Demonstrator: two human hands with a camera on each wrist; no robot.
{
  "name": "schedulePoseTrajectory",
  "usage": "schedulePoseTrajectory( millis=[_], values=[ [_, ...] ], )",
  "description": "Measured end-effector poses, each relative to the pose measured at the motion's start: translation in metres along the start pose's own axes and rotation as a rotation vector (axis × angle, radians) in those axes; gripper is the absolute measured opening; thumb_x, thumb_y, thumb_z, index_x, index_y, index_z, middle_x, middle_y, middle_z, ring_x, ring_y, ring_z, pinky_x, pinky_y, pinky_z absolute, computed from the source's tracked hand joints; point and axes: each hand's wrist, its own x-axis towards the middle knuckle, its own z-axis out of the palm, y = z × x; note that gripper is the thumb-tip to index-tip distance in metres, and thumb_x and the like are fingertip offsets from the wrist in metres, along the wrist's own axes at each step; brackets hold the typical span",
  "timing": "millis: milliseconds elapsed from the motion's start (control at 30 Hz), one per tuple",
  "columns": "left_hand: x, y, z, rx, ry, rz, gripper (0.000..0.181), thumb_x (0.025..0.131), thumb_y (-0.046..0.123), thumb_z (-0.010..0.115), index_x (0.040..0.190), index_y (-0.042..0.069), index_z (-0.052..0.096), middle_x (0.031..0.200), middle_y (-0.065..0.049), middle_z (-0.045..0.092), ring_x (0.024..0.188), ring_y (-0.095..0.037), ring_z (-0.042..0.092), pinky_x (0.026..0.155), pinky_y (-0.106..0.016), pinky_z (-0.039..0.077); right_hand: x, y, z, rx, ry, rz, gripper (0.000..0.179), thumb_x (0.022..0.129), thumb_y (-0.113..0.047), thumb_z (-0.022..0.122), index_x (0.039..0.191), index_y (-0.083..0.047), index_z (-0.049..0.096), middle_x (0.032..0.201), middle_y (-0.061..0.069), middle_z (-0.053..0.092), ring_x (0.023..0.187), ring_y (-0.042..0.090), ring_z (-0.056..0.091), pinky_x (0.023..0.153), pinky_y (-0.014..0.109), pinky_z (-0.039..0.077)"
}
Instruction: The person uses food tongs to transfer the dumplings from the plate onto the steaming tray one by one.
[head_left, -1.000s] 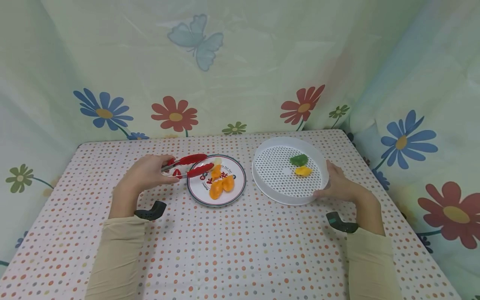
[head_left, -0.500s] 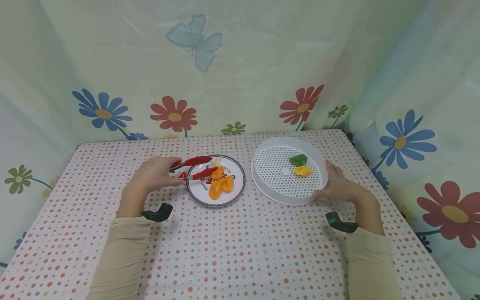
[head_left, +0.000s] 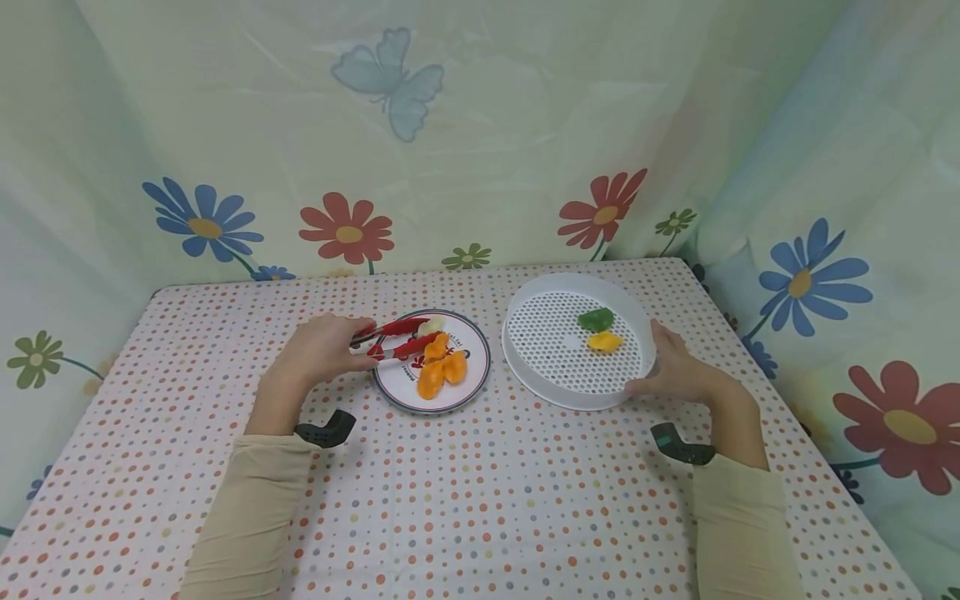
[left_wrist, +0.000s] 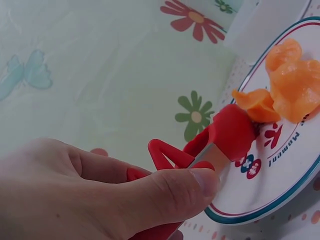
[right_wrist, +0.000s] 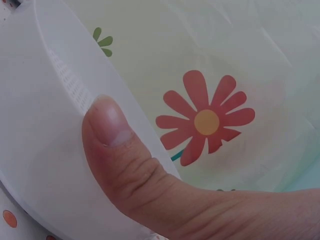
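My left hand (head_left: 315, 354) grips a pair of tongs (head_left: 412, 346) with red tips and metal arms. Their spread tips reach over a white plate (head_left: 397, 386) with a dark rim, beside a pale yellow piece (head_left: 432, 326). Several glossy orange, dumpling-like pieces (head_left: 453, 367) lie on that plate; in the left wrist view one tong tip overlaps the nearest orange piece (left_wrist: 260, 104). At the right, my right hand (head_left: 682, 367) holds the side of a round white sieve (head_left: 551, 354), thumb (right_wrist: 117, 135) against its outer wall. The other right fingers are hidden in the right wrist view.
Inside the sieve sit a green piece (head_left: 596, 320) and a yellow piece (head_left: 604, 342), both lumpy. A dotted cloth (head_left: 480, 492) covers the table. Behind it hangs a flowered curtain (head_left: 510, 125), which also runs along both sides.
My left hand has moved right with the tongs, bringing their tips farther over the plate toward the pale and orange pieces. My right hand and the sieve stay put.
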Motion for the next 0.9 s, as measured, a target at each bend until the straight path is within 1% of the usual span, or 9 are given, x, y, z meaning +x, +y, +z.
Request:
schedulePoseTrajectory(
  millis=[233, 467, 567, 633, 700, 767, 833, 867, 900],
  values=[
    [-0.001, 0.000, 0.000, -0.003, 0.006, 0.004, 0.069, 0.074, 0.042, 0.079, 0.133, 0.014, 0.057, 0.117, -0.009, 0.068, 0.091, -0.024, 0.060, 0.081, -0.043, 0.051, -0.003, -0.002, 0.001, 0.005, 0.003, 0.007, 0.133, 0.072, -0.049, 0.078, 0.146, 0.000, -0.022, 0.148, 0.037, -0.009, 0.134, 0.060, 0.002, 0.100, 0.074, 0.016],
    [-0.005, 0.000, -0.007, -0.009, 0.003, -0.001, 0.068, 0.076, 0.041, 0.078, 0.134, 0.015, 0.055, 0.119, -0.010, 0.066, 0.102, -0.028, 0.061, 0.088, -0.048, 0.050, -0.003, -0.001, 0.002, 0.006, 0.001, 0.016, 0.133, 0.072, -0.049, 0.078, 0.146, -0.001, -0.022, 0.148, 0.037, -0.008, 0.134, 0.060, 0.003, 0.100, 0.074, 0.018],
    [-0.008, 0.001, -0.014, 0.003, 0.030, -0.003, 0.068, 0.076, 0.040, 0.078, 0.135, 0.015, 0.054, 0.115, -0.010, 0.068, 0.093, -0.025, 0.062, 0.083, -0.044, 0.051, -0.002, 0.000, 0.001, 0.006, 0.006, 0.007, 0.134, 0.071, -0.050, 0.078, 0.147, -0.002, -0.022, 0.148, 0.037, -0.008, 0.134, 0.060, 0.003, 0.099, 0.075, 0.017],
    [-0.011, 0.004, -0.019, 0.013, 0.053, 0.002, 0.069, 0.076, 0.040, 0.078, 0.136, 0.016, 0.053, 0.106, -0.009, 0.070, 0.084, -0.023, 0.061, 0.076, -0.040, 0.052, -0.002, 0.000, 0.000, 0.007, 0.010, 0.003, 0.134, 0.071, -0.050, 0.078, 0.147, -0.002, -0.022, 0.148, 0.037, -0.009, 0.134, 0.060, 0.003, 0.099, 0.075, 0.017],
    [-0.014, 0.010, -0.025, 0.026, 0.079, 0.016, 0.070, 0.077, 0.041, 0.077, 0.137, 0.017, 0.052, 0.105, -0.009, 0.071, 0.084, -0.023, 0.061, 0.076, -0.039, 0.052, -0.002, 0.000, 0.000, 0.010, 0.012, 0.005, 0.135, 0.071, -0.050, 0.078, 0.147, -0.002, -0.022, 0.148, 0.037, -0.009, 0.134, 0.060, 0.003, 0.100, 0.075, 0.017],
    [-0.015, 0.021, -0.028, 0.040, 0.091, 0.032, 0.071, 0.077, 0.042, 0.077, 0.138, 0.018, 0.051, 0.106, -0.008, 0.071, 0.087, -0.024, 0.062, 0.077, -0.039, 0.053, -0.003, -0.001, 0.000, 0.007, 0.010, 0.012, 0.135, 0.070, -0.051, 0.078, 0.146, -0.001, -0.022, 0.148, 0.037, -0.009, 0.134, 0.060, 0.003, 0.100, 0.075, 0.017],
    [-0.015, 0.035, -0.028, 0.056, 0.108, 0.079, 0.070, 0.077, 0.044, 0.076, 0.137, 0.019, 0.052, 0.106, -0.007, 0.071, 0.089, -0.023, 0.063, 0.078, -0.038, 0.053, -0.004, -0.002, 0.000, 0.004, 0.007, 0.014, 0.135, 0.071, -0.052, 0.078, 0.146, -0.001, -0.022, 0.148, 0.037, -0.010, 0.134, 0.060, 0.002, 0.100, 0.074, 0.017],
    [-0.014, 0.043, -0.028, 0.065, 0.113, 0.109, 0.070, 0.076, 0.044, 0.076, 0.137, 0.019, 0.052, 0.110, -0.007, 0.071, 0.090, -0.023, 0.064, 0.078, -0.038, 0.053, -0.004, -0.003, 0.000, 0.001, 0.006, 0.015, 0.135, 0.071, -0.052, 0.077, 0.146, 0.000, -0.022, 0.148, 0.037, -0.010, 0.134, 0.060, 0.003, 0.100, 0.074, 0.017],
    [-0.013, 0.051, -0.027, 0.073, 0.114, 0.142, 0.069, 0.076, 0.045, 0.076, 0.137, 0.019, 0.053, 0.107, -0.005, 0.072, 0.087, -0.021, 0.064, 0.075, -0.036, 0.053, -0.004, -0.004, 0.000, -0.002, 0.006, 0.013, 0.135, 0.071, -0.052, 0.077, 0.146, 0.000, -0.022, 0.148, 0.037, -0.009, 0.134, 0.060, 0.003, 0.100, 0.074, 0.017]
  ],
)
